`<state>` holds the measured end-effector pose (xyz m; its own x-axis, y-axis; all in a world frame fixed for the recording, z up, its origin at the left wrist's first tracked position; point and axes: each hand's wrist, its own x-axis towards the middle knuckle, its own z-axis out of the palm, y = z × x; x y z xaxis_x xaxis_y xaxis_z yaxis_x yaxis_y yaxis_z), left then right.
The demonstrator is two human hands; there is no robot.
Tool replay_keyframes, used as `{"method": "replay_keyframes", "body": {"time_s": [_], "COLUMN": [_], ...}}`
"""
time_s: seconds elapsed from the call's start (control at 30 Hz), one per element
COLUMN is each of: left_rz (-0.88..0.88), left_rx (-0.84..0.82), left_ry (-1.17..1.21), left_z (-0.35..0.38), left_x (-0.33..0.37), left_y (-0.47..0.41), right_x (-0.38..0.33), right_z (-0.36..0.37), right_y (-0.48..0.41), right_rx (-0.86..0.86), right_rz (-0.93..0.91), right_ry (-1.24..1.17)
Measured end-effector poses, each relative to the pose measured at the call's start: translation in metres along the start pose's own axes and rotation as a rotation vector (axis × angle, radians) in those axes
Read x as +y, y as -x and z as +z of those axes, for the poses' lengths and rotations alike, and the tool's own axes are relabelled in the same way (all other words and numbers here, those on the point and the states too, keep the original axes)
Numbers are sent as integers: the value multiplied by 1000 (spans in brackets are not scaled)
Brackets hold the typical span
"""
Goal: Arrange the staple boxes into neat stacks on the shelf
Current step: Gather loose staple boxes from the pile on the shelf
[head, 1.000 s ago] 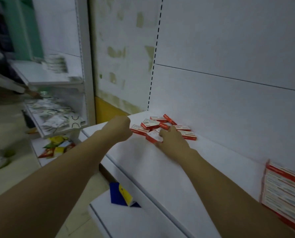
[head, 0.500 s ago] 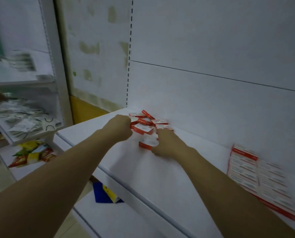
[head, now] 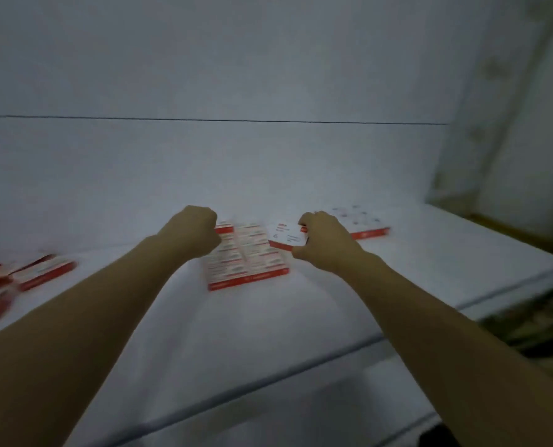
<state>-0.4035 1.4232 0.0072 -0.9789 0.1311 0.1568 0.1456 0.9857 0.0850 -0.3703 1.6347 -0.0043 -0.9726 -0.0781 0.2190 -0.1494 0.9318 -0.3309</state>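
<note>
Right hand point(head: 325, 241) has its grip closed on one small staple box point(head: 285, 237), pinched by its right end. The box sits just over the far-right corner of the laid-out block of boxes point(head: 244, 258), mid-shelf point(head: 430, 253). Left hand point(head: 189, 232) is clenched at the block's far-left corner; can't tell if anything's inside that fist. The box prob. handles as light, stiff card w/ smooth faces that could slip, so it's best held across the narrow edges. It lies flat, label up. Long axis seems approx. left-right, slightly skewed vs. the block, though blur makes that unsure. Loose boxes point(head: 30, 274) lie well off left, and another flat pack point(head: 367, 229) lies to the right.
</note>
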Motion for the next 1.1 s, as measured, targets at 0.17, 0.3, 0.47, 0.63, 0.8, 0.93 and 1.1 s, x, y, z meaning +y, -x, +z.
{"method": "replay_keyframes", "body": {"time_s": [0.17, 0.3, 0.47, 0.63, 0.8, 0.93, 1.1], "left_rz": [303, 536, 718, 830, 857, 816, 728], "left_rx": [-41, -53, -82, -112, -179, -179, -173], "left_ry": [19, 94, 148, 175, 156, 224, 212], "left_z": [13, 16, 23, 37, 43, 48, 47], "left_x": [113, 219, 334, 435, 524, 577, 604], "left_y": [-8, 13, 46, 84, 118, 124, 100], "right_x": [88, 148, 205, 264, 334, 388, 436], "right_z": [-52, -93, -133, -166, -200, -222, -236], "right_y": [84, 164, 254, 325, 376, 390, 360], "right_rx": [90, 159, 214, 208, 222, 186, 175], "right_rz": [328, 541, 737, 832, 912, 915, 835], "right_ry": [101, 160, 184, 213, 238, 254, 242]}}
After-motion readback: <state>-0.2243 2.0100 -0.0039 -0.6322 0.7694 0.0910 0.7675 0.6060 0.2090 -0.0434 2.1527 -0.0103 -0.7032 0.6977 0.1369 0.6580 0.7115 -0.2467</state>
